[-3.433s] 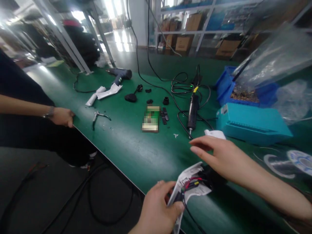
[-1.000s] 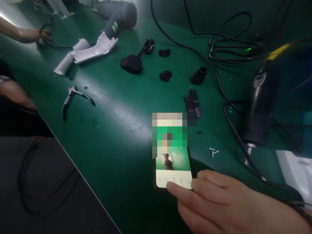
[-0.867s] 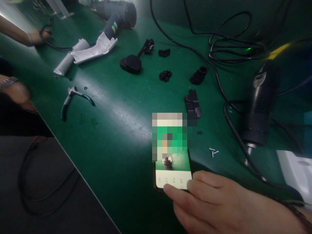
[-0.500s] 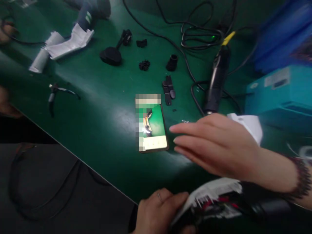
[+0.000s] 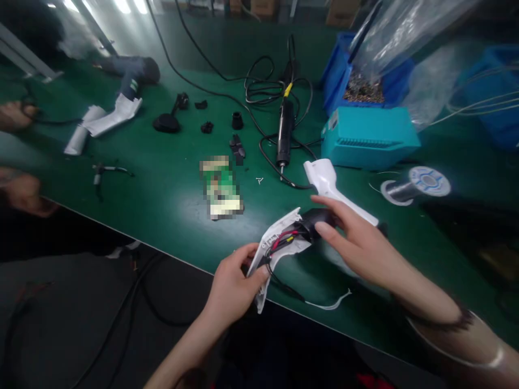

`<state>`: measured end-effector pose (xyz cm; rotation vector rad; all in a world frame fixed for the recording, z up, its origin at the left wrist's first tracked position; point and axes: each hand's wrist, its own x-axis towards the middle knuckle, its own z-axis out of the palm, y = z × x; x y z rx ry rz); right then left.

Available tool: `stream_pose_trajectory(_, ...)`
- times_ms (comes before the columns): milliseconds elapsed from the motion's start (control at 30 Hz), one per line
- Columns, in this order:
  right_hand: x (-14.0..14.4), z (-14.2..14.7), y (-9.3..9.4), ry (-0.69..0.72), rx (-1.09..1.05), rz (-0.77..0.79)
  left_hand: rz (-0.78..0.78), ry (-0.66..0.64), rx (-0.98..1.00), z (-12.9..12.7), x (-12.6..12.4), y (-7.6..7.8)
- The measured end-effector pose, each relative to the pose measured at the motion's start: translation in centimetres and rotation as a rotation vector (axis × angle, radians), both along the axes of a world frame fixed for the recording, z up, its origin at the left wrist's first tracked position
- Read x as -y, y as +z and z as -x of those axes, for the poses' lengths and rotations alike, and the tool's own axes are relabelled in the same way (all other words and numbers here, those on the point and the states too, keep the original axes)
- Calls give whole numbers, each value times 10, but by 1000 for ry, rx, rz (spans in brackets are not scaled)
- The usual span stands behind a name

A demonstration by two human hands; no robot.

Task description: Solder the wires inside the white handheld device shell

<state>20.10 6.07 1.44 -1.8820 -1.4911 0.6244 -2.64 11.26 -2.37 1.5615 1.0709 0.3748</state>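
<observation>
My left hand [image 5: 239, 275] grips a white handle shell half [image 5: 279, 227] near the table's front edge, thumb on its inner side. Red, yellow and black wires [image 5: 284, 240] lie inside the shell, and a cable with white ends [image 5: 328, 307] hangs out of it. At the shell's upper end sits a black cylindrical part [image 5: 314, 221], which my right hand [image 5: 340, 221] holds between thumb and fingers. Just beyond that hand lies another white shell half [image 5: 324, 178]. A phone [image 5: 223, 189], its screen blurred, lies further left.
A black electric screwdriver [image 5: 285, 129] lies near small screws [image 5: 259, 180] and several black parts [image 5: 237, 148]. On the right are a teal box [image 5: 368, 135], a solder wire spool [image 5: 413, 186] and blue bins [image 5: 336, 70]. Pliers [image 5: 99, 173] and another person's hands [image 5: 18, 186] are at left.
My right hand has come away from beside the phone and down to the black cylindrical part. The shell in my left hand is raised into fuller view. The camera view has shifted and widened.
</observation>
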Motion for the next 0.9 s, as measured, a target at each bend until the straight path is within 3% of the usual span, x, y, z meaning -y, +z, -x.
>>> stream_pose_trajectory(133, -18, -6, -21, 80, -745, 200, 80, 43, 129, 4, 2, -6)
stream_pose_trajectory(233, -22, -7, -23, 114, -1030, 222, 84, 53, 199, 6, 6, -9)
stream_pose_trajectory(433, -12, 3, -17, 122, -960, 35, 37, 88, 245, 9, 10, -9)
stream_pose_trajectory(667, 0, 8, -9, 287, -823, -103, -170, -175, 137, 17, 7, 2)
stream_pose_trajectory(767, 7, 16, -6, 337, -920, -127, -326, -134, 104, 22, 16, 3)
stream_pose_trajectory(900, 12, 27, -6, 216, -1046, -92, -479, -55, 112, 23, 27, 1)
